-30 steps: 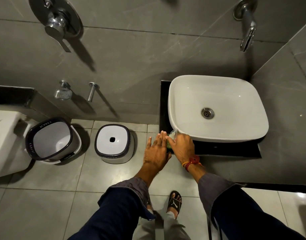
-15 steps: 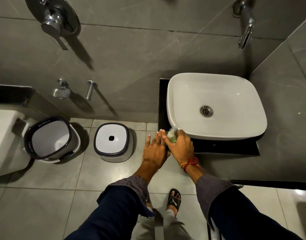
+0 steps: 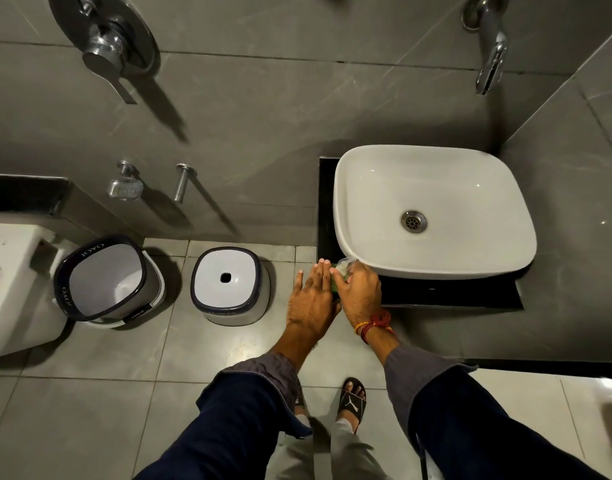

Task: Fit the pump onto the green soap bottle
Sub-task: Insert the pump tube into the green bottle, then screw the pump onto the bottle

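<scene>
Beside the white basin [image 3: 436, 168] — black counter [image 3: 453, 294] (grey-tiled bathroom) — both hands' fingers [image 3: 339, 280] clasp the green soap bottle [image 3: 335, 287].

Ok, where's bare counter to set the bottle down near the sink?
The black counter shows a bare strip along the front of the white basin, running right from the right hand. The narrow strip left of the basin is also bare. The front-left corner is crowded: left hand, right hand and green soap bottle.
</scene>
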Available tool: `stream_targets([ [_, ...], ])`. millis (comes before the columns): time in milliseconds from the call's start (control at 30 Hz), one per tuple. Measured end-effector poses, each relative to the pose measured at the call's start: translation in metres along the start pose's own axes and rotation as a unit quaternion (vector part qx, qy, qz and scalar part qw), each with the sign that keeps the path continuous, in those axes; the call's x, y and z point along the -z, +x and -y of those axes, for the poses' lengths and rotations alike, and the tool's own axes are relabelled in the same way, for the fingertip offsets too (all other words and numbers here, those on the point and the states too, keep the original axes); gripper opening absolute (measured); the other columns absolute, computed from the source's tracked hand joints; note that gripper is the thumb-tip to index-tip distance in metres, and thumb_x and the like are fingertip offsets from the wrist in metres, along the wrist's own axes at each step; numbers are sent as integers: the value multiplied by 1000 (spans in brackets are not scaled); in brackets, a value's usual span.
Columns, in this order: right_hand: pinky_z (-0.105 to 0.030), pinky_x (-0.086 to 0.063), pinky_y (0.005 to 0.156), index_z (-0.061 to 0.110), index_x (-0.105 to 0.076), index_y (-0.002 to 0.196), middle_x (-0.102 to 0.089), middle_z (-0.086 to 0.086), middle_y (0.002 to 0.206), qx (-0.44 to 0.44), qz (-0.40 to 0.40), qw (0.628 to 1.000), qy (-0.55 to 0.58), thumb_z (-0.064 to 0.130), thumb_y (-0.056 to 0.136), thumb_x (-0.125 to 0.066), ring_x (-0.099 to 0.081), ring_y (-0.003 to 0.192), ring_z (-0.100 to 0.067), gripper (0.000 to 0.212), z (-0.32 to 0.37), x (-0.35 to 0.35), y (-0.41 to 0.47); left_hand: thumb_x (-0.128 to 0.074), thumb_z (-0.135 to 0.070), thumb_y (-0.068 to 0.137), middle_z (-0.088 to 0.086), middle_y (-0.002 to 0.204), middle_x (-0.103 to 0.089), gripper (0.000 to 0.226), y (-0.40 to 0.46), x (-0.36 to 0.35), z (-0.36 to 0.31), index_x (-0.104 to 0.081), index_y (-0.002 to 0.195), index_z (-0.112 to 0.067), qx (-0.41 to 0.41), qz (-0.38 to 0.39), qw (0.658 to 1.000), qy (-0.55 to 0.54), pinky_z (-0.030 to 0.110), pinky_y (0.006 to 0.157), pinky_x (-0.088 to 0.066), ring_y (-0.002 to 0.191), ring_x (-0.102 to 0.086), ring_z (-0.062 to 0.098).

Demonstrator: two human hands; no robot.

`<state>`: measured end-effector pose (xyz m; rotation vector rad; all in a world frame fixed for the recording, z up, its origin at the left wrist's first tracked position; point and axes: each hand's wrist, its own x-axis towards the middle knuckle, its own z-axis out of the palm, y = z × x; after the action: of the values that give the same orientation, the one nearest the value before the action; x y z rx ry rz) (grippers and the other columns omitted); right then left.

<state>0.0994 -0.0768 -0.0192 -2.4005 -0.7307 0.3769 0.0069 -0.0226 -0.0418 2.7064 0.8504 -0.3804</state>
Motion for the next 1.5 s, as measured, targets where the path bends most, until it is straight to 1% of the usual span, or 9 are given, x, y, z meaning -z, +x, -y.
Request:
stream_targets([
  [233,-25,-44,52,17,-57,77,-62,-1,81,23,-23,998,-54,61,83,-66,-61,64,-18,46,-7,15,-12,-38,-52,105,14,168,4,82,-2,2,-4,3,159,-6,4,5,1000,5,50,125,-4,155,2,28],
  [300,-23,-48,54,18,-57,100,-56,-1,100,96,-55,992,-62,50,84,-69,-62,75,-16,37,-12,21,-16,-38,-51,105,14,168,5,83,-2,1,-4,4,159,-6,4,5,1000,4,50,126,-5,156,1,28],
  [433,-34,-60,77,19,-46,142,-46,-8,131,143,9,983,-117,26,83,-70,-58,111,-25,64,-19,30,-11,-38,-51,105,14,168,6,83,-1,2,-4,7,159,-6,11,7,1000,-6,50,126,-7,156,2,28],
  [533,-39,-62,83,13,-52,136,-52,-10,130,144,18,981,-132,23,86,-66,-58,114,-26,53,-17,32,-13,-39,-50,105,13,169,4,84,-2,2,-5,7,158,-5,19,-1,1000,-15,49,126,-6,156,0,27],
  [700,-37,-62,69,4,-66,111,-62,-11,106,162,-57,976,-132,22,91,-64,-66,94,-26,27,-15,30,-24,-38,-49,105,14,168,3,81,-2,0,-6,5,159,-5,17,-2,1000,-16,50,126,-7,156,0,27],
  [1067,-34,-61,69,9,-67,111,-64,-9,105,137,-30,985,-97,31,96,-61,-67,92,-23,27,-17,23,-36,-57,-29,101,18,167,6,90,-6,4,-7,8,158,-4,5,6,1000,21,52,126,-8,155,1,31],
  [1167,-39,-61,85,13,-58,128,-62,-10,121,92,23,995,-43,26,94,-64,-67,104,-27,37,-28,21,-28,-51,-33,104,14,168,-3,83,-6,8,-7,5,159,-5,24,6,999,-20,47,124,-20,153,-16,32],
  [1267,-46,-57,97,14,-49,143,-60,-15,129,60,103,993,-2,16,91,-68,-64,112,-30,56,-31,19,-15,-56,-11,100,12,164,-26,79,-3,13,-4,-4,160,-8,45,-12,998,-49,45,99,-51,127,-56,37],
  [1500,-39,-53,100,5,-60,124,-64,-17,120,96,78,992,-24,5,91,-64,-64,110,-32,33,-20,12,-4,-59,-9,99,14,153,-45,76,10,15,5,-13,160,-11,46,-24,997,-58,45,94,-55,116,-63,37],
])
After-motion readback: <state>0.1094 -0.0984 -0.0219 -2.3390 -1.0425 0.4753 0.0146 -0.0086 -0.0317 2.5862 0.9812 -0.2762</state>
